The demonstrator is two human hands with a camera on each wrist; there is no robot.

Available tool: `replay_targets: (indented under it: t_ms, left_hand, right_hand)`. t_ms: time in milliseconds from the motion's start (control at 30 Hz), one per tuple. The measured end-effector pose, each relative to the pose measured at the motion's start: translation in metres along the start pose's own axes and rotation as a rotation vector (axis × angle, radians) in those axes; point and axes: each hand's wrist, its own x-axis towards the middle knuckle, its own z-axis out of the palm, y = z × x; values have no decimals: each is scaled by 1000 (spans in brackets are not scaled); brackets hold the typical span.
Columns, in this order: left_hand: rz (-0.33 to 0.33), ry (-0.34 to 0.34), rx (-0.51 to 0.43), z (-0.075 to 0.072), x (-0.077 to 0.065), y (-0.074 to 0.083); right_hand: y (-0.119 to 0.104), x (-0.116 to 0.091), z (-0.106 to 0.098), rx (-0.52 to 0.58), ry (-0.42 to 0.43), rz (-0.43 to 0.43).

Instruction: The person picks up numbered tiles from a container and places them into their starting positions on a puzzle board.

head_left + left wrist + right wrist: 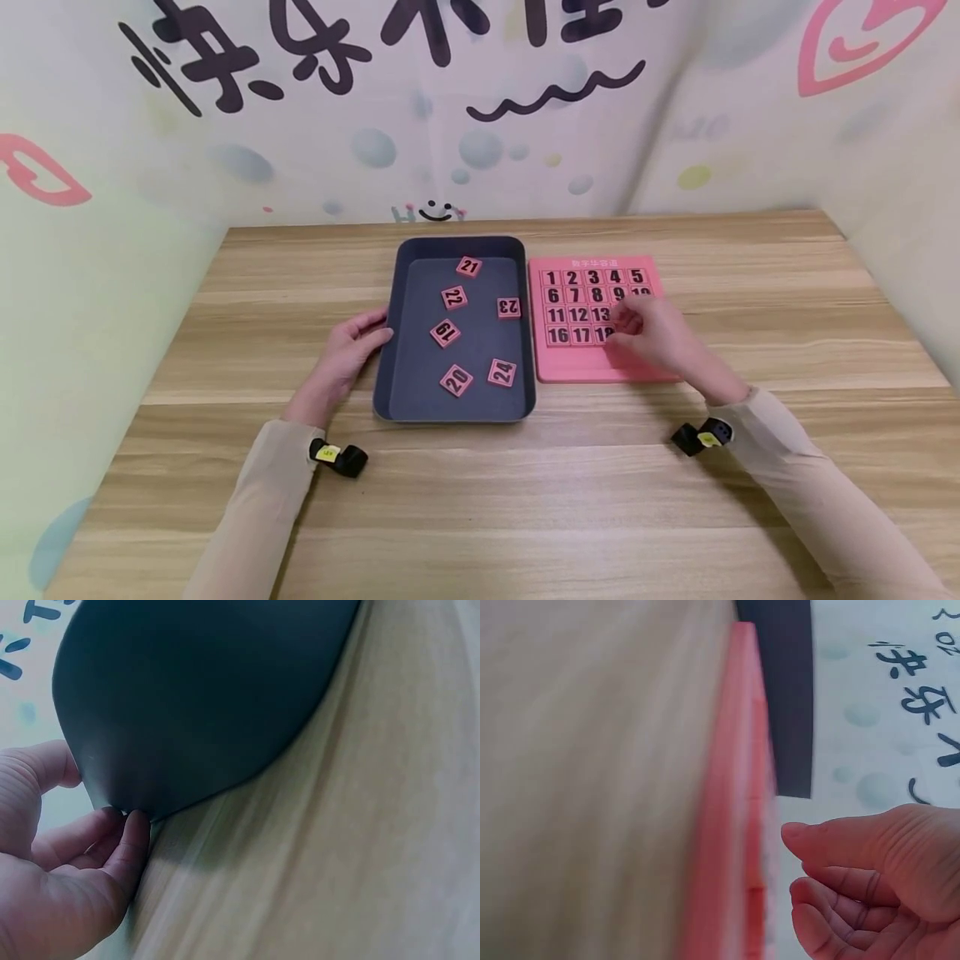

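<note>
My left hand [347, 354] rests at the left side of a dark blue-grey tray [456, 414]. In the left wrist view, fingertips [135, 821] touch the tray's outer wall. Loose pink number tiles, among them 21 [469, 267], 23 [508, 308] and 20 [457, 381], lie scattered inside it at various angles. Over the right part of a pink number board [573, 367] hovers my right hand [652, 333]. Its thumb and fingers are bent loosely, with a gap and no tile between them in the right wrist view. Tiles 1 to 9 show in order on the board; the hand hides some lower ones.
Tray and board stand side by side, almost touching, on a wood-grain table [525, 500]. Behind it hangs a printed white backdrop [300, 158] with dark characters. A black wrist camera [339, 457] sits on the left wrist, another [702, 437] on the right.
</note>
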Motion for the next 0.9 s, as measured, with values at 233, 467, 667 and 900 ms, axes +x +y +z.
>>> replay_targets:
  t_ms: [233,467,667,900]
  left_hand:
    - [-2,-2,3,0,1,0]
    - [-9,1,14,0,2,0]
    - [-10,-4,16,-1,1,0]
    - [-3,-7,10,0,2,-1]
  right_hand:
    - [-35,22,-3,22,-8,-59]
    - [-73,45,14,109,-70,-123]
    - [-96,66,30,192,-106,-128]
    - [-116,90,44,269,-193,-111]
